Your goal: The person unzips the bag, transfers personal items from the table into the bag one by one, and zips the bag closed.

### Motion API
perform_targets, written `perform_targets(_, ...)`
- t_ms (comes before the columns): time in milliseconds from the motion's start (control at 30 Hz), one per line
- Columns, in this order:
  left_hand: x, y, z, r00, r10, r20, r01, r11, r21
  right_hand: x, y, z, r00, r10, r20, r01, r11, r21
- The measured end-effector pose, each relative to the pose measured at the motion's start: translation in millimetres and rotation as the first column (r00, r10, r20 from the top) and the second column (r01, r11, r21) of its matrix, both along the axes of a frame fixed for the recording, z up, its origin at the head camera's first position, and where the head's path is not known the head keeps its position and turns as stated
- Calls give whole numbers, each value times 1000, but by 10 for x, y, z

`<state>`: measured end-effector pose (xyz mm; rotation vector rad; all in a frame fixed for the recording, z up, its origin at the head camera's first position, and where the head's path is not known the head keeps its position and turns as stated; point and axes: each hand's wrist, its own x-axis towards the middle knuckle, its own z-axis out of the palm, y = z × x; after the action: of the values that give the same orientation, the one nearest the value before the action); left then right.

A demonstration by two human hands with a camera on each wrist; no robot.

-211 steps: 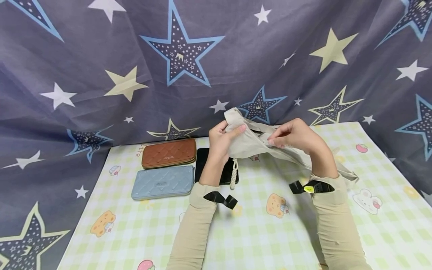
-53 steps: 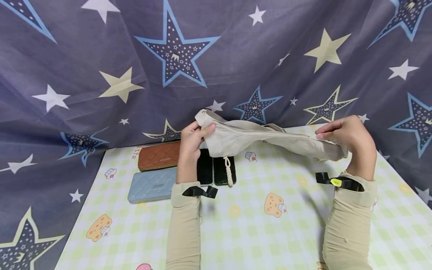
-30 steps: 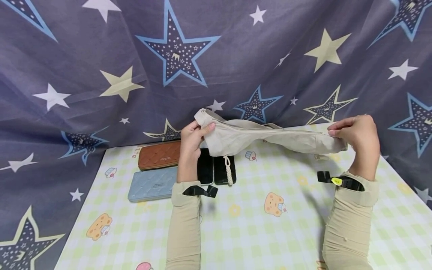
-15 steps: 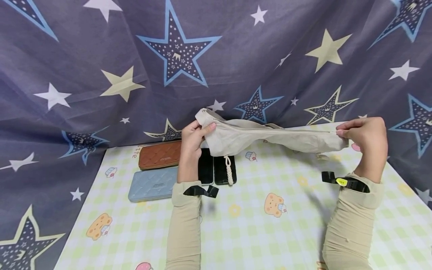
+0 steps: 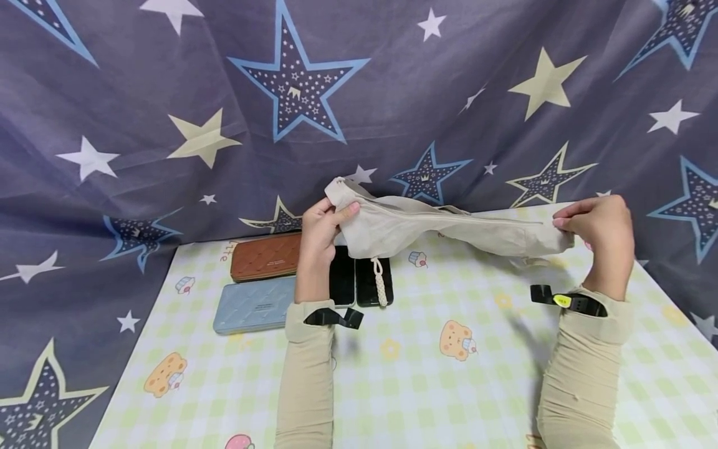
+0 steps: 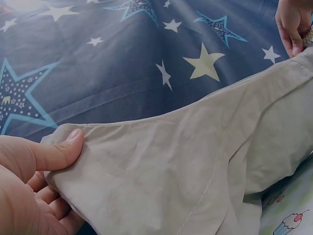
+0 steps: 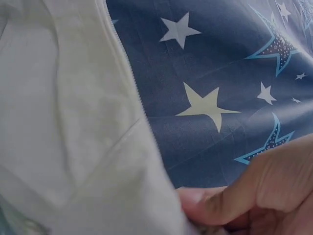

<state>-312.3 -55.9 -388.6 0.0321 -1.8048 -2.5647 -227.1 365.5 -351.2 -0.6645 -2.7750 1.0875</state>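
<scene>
A beige cloth bag [image 5: 387,231] with a long zipper along its top edge is stretched between both hands, above the back of the table. My left hand [image 5: 321,237] grips its left end, thumb on the near side and fingers behind, as the left wrist view also shows. At the right end, my right hand [image 5: 597,227] pinches the bag's edge near the end of the zipper line; whether a zipper pull lies between the fingertips cannot be made out. A braided cord [image 5: 379,284] hangs from the bag's lower left.
On the table's left lie a brown quilted wallet [image 5: 263,257] and a light blue wallet [image 5: 255,305]. Beside them are two dark phones, one [image 5: 342,280] partly behind my left hand, the other [image 5: 367,287] under the cord. A star-patterned curtain [image 5: 168,75] hangs behind the table [image 5: 415,386].
Since the oldest frame my right hand has gone right along the zipper to the bag's end, and my left hand has shifted left. The gap in the zipper no longer shows. Lately only slight movement.
</scene>
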Motion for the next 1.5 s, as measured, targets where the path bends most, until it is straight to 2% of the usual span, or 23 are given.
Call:
perform_targets(100, 10, 0, 3, 1000, -3, 1, 3, 1000, -2, -35, 6, -13, 985, 164, 60, -168, 983, 70)
perform_targets(200, 24, 13, 9, 1000, 7, 0, -7, 1000, -2, -74, 21, -40, 937, 320, 141, -329, 943, 45)
perform_targets(267, 31, 22, 12, 1000, 22, -6, -22, 1000, 4, -95, 23, -56, 902, 393, 178, -399, 917, -3)
perform_targets(367, 27, 29, 11, 999, 40, -18, -40, 999, 18, -119, 9, -69, 864, 468, 185, -476, 879, -1)
perform_targets(533, 12, 40, 10, 999, 35, -40, -33, 999, 34, -149, -71, -41, 839, 524, 143, -539, 838, 90)
perform_targets(633, 5, 36, 10, 998, 29, -51, -28, 999, 36, -161, -182, 3, 845, 533, 45, -534, 836, 126)
perform_targets(767, 5, 21, 3, 998, 25, -56, -24, 1000, 17, -151, -397, 60, 850, 492, -186, -476, 870, 129)
perform_targets(867, 11, 16, -20, 999, 11, -48, -11, 1000, -4, -143, -573, 71, 834, 439, -334, -442, 894, 74)
perform_targets(933, 10, 16, -44, 999, 0, -44, 0, 1000, -17, -159, -691, 73, 810, 442, -384, -460, 886, 49)
perform_targets(1000, 14, 16, -64, 999, -8, -43, 7, 999, -33, -188, -803, 81, 784, 482, -391, -511, 859, 35)
perform_targets(1067, 10, 15, -82, 999, -13, -49, 10, 998, -55, -236, -921, 100, 752, 554, -356, -579, 814, 44)
perform_targets(1233, 9, 11, -78, 994, -20, -103, 7, 992, -127, -366, -1236, 107, 668, 730, -144, -721, 683, 117)
perform_targets(1367, 26, 16, -28, 989, -30, -145, 2, 983, -183, -426, -1437, -21, 601, 799, 20, -788, 587, 187)
perform_targets(1500, 36, 22, 8, 984, -40, -174, 0, 974, -228, -437, -1539, -188, 546, 828, 129, -830, 514, 216)
